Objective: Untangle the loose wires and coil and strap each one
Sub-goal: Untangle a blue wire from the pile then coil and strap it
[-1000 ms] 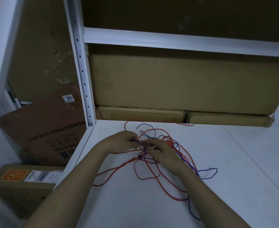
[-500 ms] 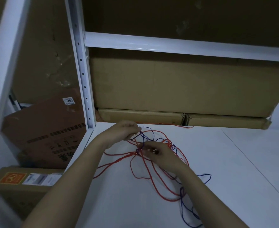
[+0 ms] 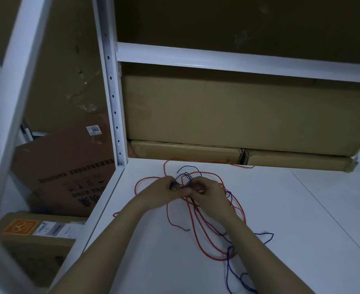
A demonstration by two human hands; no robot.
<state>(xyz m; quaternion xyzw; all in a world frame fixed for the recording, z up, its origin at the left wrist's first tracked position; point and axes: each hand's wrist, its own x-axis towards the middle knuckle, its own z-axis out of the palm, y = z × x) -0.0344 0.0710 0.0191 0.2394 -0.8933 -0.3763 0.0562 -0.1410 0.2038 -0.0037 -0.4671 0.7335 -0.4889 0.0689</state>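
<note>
Both hands meet at frame centre over the white bench [image 3: 302,209]: the left hand [image 3: 161,190] and right hand [image 3: 206,194] each pinch the blue wire [image 3: 230,264], whose slack, tangled with the red wire [image 3: 208,247], trails toward lower right, nearer the right hand.

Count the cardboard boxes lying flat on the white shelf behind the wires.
2: a left flat box by the upright and a right flat box beside it, both under a big carton. Others may be hidden behind them.
</note>
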